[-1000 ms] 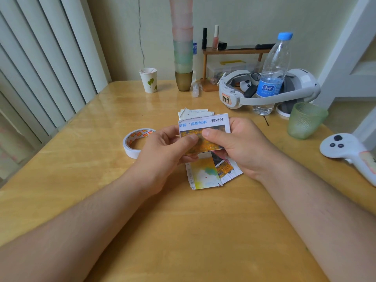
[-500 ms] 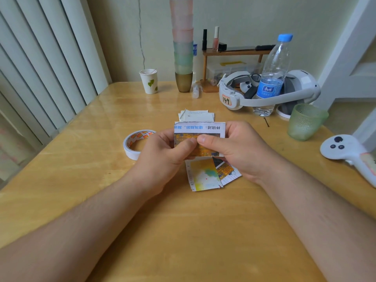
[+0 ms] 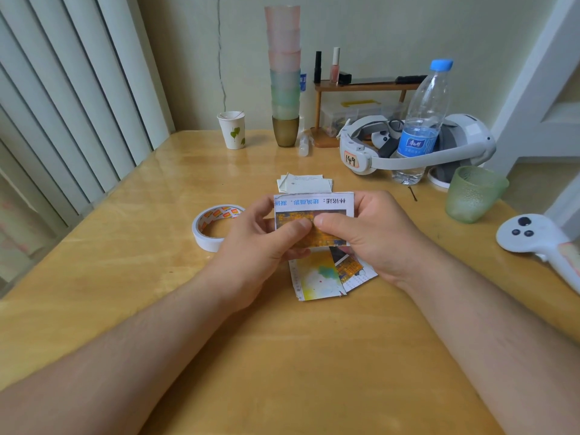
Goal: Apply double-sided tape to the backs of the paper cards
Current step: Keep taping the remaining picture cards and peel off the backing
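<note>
I hold one paper card (image 3: 314, 205), printed side towards me, above the middle of the wooden table (image 3: 125, 277). My left hand (image 3: 260, 246) grips its left edge, thumb on the front. My right hand (image 3: 373, 233) grips the right edge, thumb pressed on the picture beside the left thumb. Under my hands two more printed cards (image 3: 317, 277) lie face up on the table. A small pile of cards lying white side up (image 3: 304, 183) sits just beyond. The roll of double-sided tape (image 3: 213, 227) rests on the table left of my left hand.
At the back stand a paper cup (image 3: 233, 130), a tall stack of plastic cups (image 3: 284, 80), a small wooden shelf (image 3: 361, 89), a white headset (image 3: 417, 149) and a water bottle (image 3: 423, 120). A green glass (image 3: 470, 193) and a white controller (image 3: 539, 240) lie at the right. Vertical blinds (image 3: 62, 105) line the left.
The card has come down slightly and levelled out from a tilt. Both thumbs have closed together on its front. The tape roll and the other cards have not moved.
</note>
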Action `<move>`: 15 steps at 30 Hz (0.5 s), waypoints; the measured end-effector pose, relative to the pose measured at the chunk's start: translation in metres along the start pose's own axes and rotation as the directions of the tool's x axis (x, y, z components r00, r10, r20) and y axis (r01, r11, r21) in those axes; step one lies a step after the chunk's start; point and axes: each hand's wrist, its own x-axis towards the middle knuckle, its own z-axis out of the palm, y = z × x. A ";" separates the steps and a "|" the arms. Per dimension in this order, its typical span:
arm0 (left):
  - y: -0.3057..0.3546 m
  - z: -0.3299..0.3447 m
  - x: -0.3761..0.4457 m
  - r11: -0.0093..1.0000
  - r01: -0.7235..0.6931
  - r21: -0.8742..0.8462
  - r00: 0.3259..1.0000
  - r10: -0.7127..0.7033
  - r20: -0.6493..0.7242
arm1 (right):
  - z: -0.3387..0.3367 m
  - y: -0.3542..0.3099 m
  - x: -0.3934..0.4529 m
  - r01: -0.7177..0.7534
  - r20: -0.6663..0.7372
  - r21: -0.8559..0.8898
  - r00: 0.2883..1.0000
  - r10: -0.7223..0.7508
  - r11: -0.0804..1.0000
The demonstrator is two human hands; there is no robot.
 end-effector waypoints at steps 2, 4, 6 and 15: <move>0.000 0.000 0.001 1.000 0.004 -0.008 1.000 -0.004 0.005 | 0.001 0.001 0.000 0.003 0.005 0.015 1.000 -0.003 1.000; -0.002 0.000 0.001 1.000 0.010 0.014 1.000 -0.010 0.016 | 0.003 0.002 0.001 0.004 -0.001 0.031 1.000 -0.004 0.999; -0.003 -0.001 0.001 1.000 0.015 0.023 1.000 -0.015 0.016 | 0.003 0.002 0.001 0.005 -0.008 0.042 1.000 -0.005 0.999; 0.000 -0.003 0.001 0.997 -0.024 0.079 0.999 0.020 0.047 | 0.001 -0.001 0.000 -0.066 0.041 -0.016 0.997 0.067 0.998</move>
